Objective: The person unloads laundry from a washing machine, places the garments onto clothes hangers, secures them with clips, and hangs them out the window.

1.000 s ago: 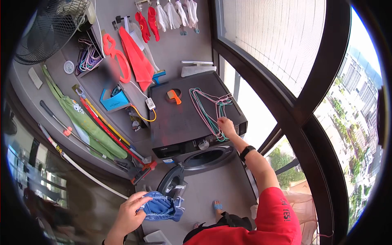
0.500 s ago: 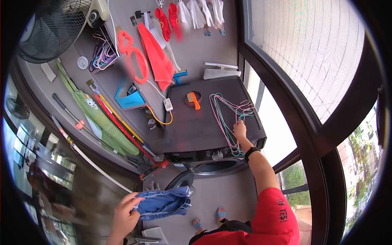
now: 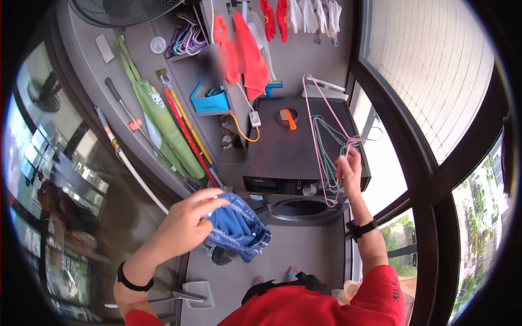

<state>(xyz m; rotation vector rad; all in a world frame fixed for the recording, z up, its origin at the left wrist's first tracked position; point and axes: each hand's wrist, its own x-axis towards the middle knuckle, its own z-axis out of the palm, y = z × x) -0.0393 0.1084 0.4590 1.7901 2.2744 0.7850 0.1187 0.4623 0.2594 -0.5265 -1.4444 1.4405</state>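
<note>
My left hand (image 3: 186, 224) is closed on the edge of a blue denim garment (image 3: 239, 231) with a frayed, pale edge, its opening facing up. Whether it is shorts or something else I cannot tell. At the right, the fingers of my right hand (image 3: 350, 171) are closed around a pink clothes hanger (image 3: 312, 122), which is raised at its far end above the washing machine (image 3: 272, 152). Teal hangers (image 3: 322, 145) lie beneath it on the machine top. Their hooks and the pink one's bunch together close to my fingers.
An orange-handled brush (image 3: 289, 120) and a roll of tape lie on the machine. Left of it are a blue box (image 3: 211, 102), poles and a green apron-like cloth (image 3: 157, 117). Socks and red gloves hang above. A dustpan (image 3: 198, 295) stands on the floor; windows line the right.
The pink hanger has been lifted off the machine top in my right hand. My left hand has moved up and right with the denim garment. The view has shifted.
</note>
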